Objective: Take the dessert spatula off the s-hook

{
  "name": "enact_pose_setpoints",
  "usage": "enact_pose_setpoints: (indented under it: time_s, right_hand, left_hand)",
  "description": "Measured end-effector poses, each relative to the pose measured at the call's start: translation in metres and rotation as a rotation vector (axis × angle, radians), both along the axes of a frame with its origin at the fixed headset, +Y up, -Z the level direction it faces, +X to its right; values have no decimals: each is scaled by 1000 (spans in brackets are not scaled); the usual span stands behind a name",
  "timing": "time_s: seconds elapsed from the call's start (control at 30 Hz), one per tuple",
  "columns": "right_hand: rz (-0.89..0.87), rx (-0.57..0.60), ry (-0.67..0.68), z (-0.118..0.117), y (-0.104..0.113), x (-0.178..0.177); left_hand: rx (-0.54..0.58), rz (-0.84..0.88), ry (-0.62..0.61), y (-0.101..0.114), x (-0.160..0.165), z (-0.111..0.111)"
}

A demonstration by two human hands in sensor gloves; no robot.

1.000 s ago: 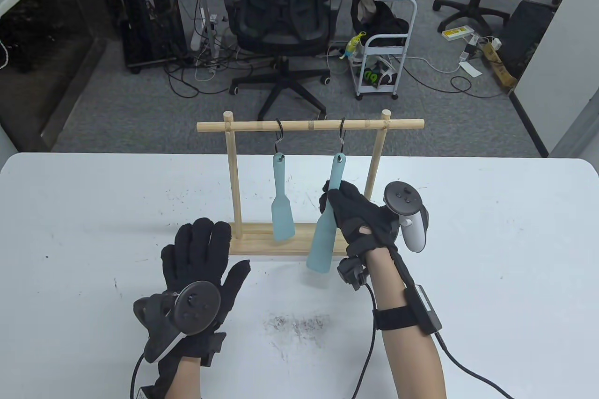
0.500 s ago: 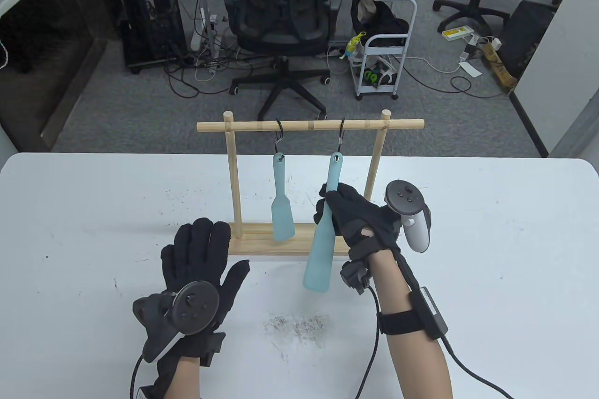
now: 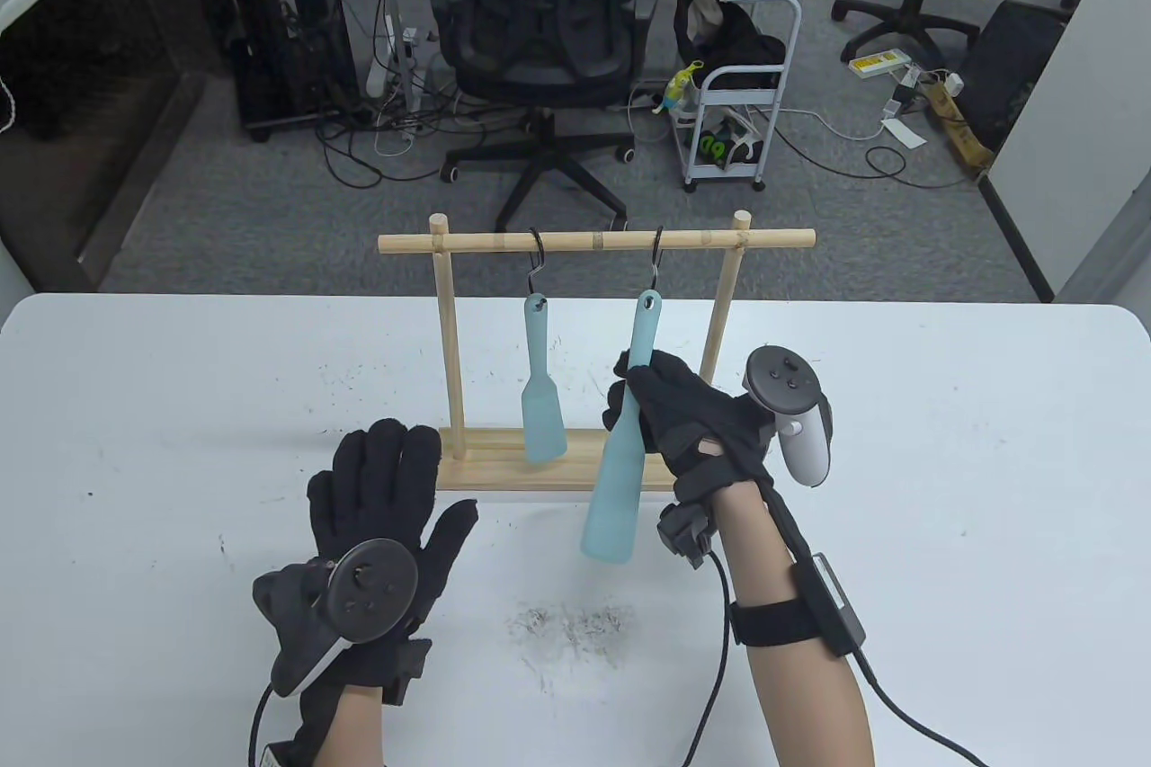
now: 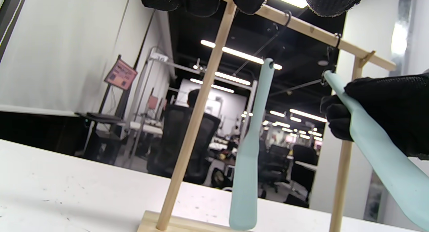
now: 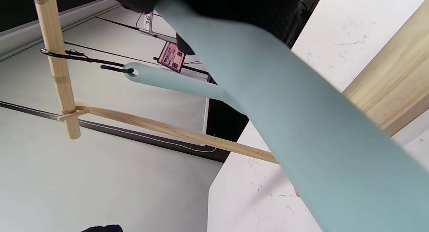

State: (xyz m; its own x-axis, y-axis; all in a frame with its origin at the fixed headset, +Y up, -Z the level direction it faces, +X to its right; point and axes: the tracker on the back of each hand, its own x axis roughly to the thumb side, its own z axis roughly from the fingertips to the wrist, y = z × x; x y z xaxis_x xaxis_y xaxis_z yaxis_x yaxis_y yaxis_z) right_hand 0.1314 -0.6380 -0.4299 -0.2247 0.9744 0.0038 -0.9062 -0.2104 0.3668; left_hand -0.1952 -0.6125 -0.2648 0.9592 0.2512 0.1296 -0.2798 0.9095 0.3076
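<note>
Right hand (image 3: pixel 688 421) grips the spatula (image 3: pixel 620 443) mid-handle — it's tilted, hole end up on the hook (image 3: pixel 657 259) — left hand (image 3: pixel 387 502) lies flat, fingers spread, farther off.

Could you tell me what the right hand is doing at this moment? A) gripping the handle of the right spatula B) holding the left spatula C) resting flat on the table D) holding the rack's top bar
A: the right hand is wrapped around the right spatula, tilting it; its top looks still at the hook.
</note>
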Motion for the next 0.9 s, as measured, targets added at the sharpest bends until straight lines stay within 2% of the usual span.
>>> enact_pose_setpoints:
  time_s: [0.4, 0.67, 0.8, 0.9]
  right_hand:
    - [-12, 31, 14, 5, 9, -1]
    - [-4, 74, 40, 17, 18, 1]
    - [20, 106, 33, 29, 24, 15]
    - [74, 102, -9, 39, 21, 36]
  left_hand:
    - [-2, 0, 0, 0, -1, 0]
    - [0, 2, -2, 1, -1, 1]
    - [-1, 6, -5, 1, -1, 1]
    - [4, 14, -13, 2, -1, 2]
